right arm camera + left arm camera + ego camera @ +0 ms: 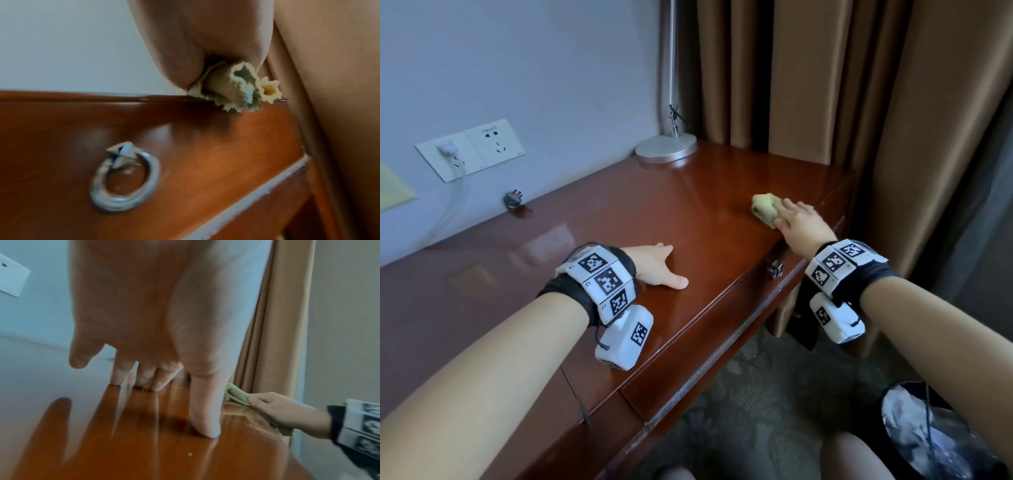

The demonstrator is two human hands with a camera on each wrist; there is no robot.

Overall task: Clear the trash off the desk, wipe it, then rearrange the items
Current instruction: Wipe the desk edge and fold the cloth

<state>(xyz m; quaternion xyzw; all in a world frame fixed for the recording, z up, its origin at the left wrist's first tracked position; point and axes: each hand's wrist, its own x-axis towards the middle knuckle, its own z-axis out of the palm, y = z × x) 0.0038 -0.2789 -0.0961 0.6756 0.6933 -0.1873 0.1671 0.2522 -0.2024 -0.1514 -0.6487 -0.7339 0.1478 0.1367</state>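
Yellow-green cloth [764,209], bunched in the curled grip of right hand [799,224] at front-right edge of desk [619,212]; left hand [654,265] spread flat mid-desk; press evenly, overlap strokes, keep cloth from slipping over the edge.

Soft even light, pale glare across the glossy desk [619,205], wide-angle bending at edges, both wrist views blurred

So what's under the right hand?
A yellowish cloth, bunched at the front edge of the desk. The right hand holds it down and covers part of it, so its full shape is hidden.
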